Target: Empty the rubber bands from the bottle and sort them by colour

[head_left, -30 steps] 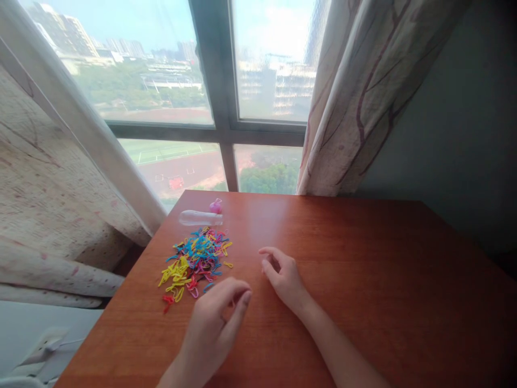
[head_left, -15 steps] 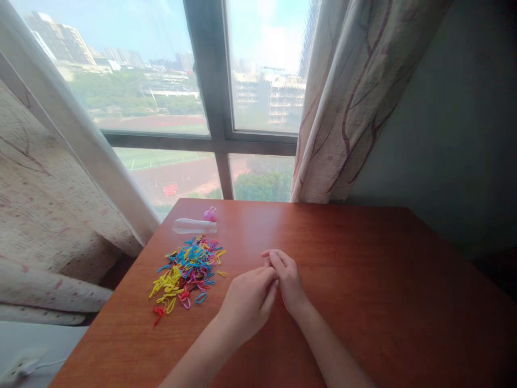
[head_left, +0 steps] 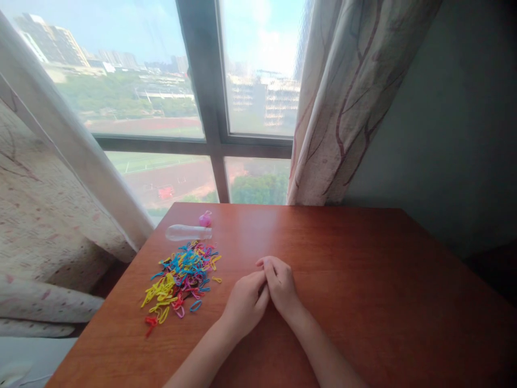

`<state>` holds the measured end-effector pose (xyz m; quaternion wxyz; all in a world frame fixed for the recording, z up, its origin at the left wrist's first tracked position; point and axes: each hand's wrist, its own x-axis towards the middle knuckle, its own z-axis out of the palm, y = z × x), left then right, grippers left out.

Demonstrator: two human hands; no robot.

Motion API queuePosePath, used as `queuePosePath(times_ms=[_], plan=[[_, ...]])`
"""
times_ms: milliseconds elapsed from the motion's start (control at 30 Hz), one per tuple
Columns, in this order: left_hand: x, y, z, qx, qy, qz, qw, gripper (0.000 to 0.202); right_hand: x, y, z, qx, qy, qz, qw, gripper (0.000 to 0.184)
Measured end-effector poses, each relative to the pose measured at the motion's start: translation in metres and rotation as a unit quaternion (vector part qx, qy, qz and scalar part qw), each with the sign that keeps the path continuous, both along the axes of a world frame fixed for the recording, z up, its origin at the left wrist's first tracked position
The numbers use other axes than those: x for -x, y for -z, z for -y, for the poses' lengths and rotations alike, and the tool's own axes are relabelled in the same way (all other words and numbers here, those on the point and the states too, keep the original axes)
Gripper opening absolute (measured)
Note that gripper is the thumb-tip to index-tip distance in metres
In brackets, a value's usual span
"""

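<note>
My left hand (head_left: 243,303) and my right hand (head_left: 280,285) meet in the middle of a reddish wooden table (head_left: 363,280), fingertips pressed together. Both have their fingers curled in a pinch; whatever is between them is too small to see. A loose pile of small coloured rubber bands (head_left: 181,275) in yellow, blue, pink and red lies just left of my left hand. Beyond the pile a clear plastic bottle (head_left: 188,233) lies on its side, with its pink cap (head_left: 205,219) standing behind it.
A window with a dark frame (head_left: 202,108) rises behind the table. Patterned curtains hang at the left (head_left: 48,215) and at the right (head_left: 339,108). A dark wall (head_left: 452,124) stands at the right. The table's left edge drops off near the pile.
My left hand has moved right from beside the pile until it met my right hand. The right hand's fingers have closed. The camera has tilted slightly.
</note>
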<state>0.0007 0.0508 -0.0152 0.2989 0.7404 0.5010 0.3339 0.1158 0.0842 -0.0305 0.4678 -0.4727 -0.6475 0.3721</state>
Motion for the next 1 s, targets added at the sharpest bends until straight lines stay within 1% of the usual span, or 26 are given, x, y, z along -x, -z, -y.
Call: queuePosePath(times_ms=[267,733,900,967,1000], plan=[[0.001,0.003,-0.001,0.01,-0.001,0.003,1.0,0.018,0.0,0.001,-0.001,0.002,0.001,-0.001,1.0,0.036],[0.003,0.001,-0.002,0.017,0.02,0.003,1.0,0.019,0.001,0.001,-0.001,-0.001,0.007,-0.002,1.0,0.036],[0.002,-0.005,-0.004,0.017,0.019,-0.009,1.0,0.021,0.001,0.0,0.0,0.002,0.004,-0.003,1.0,0.035],[0.002,-0.009,0.002,0.018,0.011,-0.019,1.0,0.02,0.001,-0.001,0.001,0.006,-0.004,-0.002,1.0,0.033],[0.003,-0.01,0.009,0.018,0.001,-0.029,0.999,0.019,0.001,-0.001,0.001,0.008,-0.011,0.0,1.0,0.033]])
